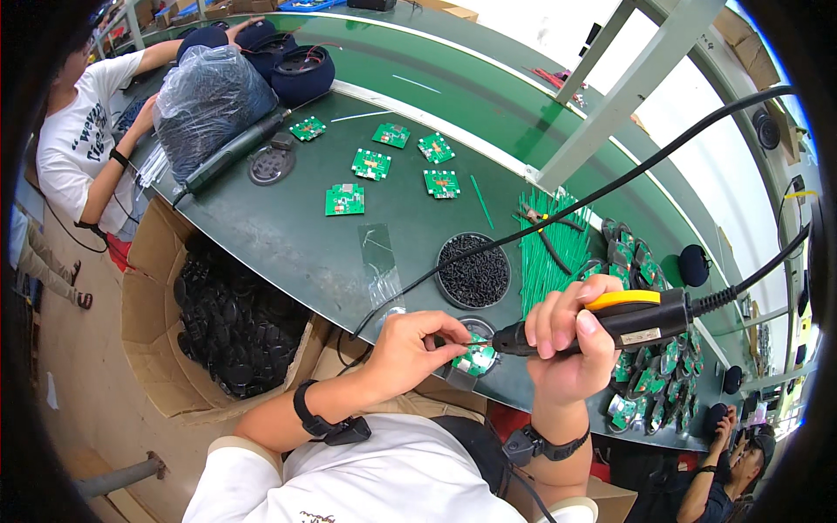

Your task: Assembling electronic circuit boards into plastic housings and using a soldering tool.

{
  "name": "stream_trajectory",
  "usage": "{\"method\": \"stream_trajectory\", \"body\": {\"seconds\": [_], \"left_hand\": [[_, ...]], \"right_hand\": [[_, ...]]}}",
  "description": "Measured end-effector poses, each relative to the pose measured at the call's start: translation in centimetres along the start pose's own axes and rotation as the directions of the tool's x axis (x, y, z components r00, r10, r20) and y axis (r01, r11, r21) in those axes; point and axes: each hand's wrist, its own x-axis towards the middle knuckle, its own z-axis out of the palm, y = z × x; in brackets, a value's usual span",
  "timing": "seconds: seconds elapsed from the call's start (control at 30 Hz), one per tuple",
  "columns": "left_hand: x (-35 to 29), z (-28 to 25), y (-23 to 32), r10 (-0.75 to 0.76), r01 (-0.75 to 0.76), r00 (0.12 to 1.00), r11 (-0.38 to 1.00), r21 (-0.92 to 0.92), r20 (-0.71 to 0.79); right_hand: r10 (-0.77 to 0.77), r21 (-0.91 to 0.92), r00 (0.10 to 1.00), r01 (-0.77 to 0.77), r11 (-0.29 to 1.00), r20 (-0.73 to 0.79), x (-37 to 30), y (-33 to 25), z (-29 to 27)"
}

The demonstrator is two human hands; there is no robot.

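Observation:
My right hand (571, 336) is wrapped round a black electric screwdriver (641, 319) with a yellow lever, held sideways, its tip pointing left. The tip meets a green circuit board (476, 359) seated in a round casing at the table's near edge. My left hand (417, 347) has thumb and fingers pinched together at the board's left side, close to the tip. Whatever sits between those fingertips is too small to make out. Just beyond the board stands a round dish (473, 270) full of small black parts.
Several loose green boards (370, 164) lie farther back. Green strips (549, 261) and pliers (547, 228) lie right of the dish, beside piled board assemblies (658, 383). A carton (161, 349) of black casings stands left. The screwdriver's cable (663, 157) arches across. Co-workers sit left and right.

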Motion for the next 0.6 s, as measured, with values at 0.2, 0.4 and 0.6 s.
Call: {"method": "stream_trajectory", "body": {"seconds": [0.2, 0.4, 0.6], "left_hand": [[-0.01, 0.07, 0.27, -0.005, 0.004, 1.0, 1.0, -0.017, -0.011], [-0.06, 0.14, -0.2, -0.006, 0.006, 1.0, 0.998, -0.067, 0.001], [-0.07, 0.07, -0.18, -0.046, 0.049, 0.998, 0.996, -0.079, 0.031]], "right_hand": [[0.021, 0.003, 1.0, -0.021, 1.0, 0.017, -0.1, -0.12, -0.01], [0.011, 0.034, 0.999, -0.013, 0.999, 0.032, -0.04, -0.13, -0.15], [0.011, 0.019, 1.0, -0.012, 1.0, 0.015, 0.09, -0.31, -0.27]]}}
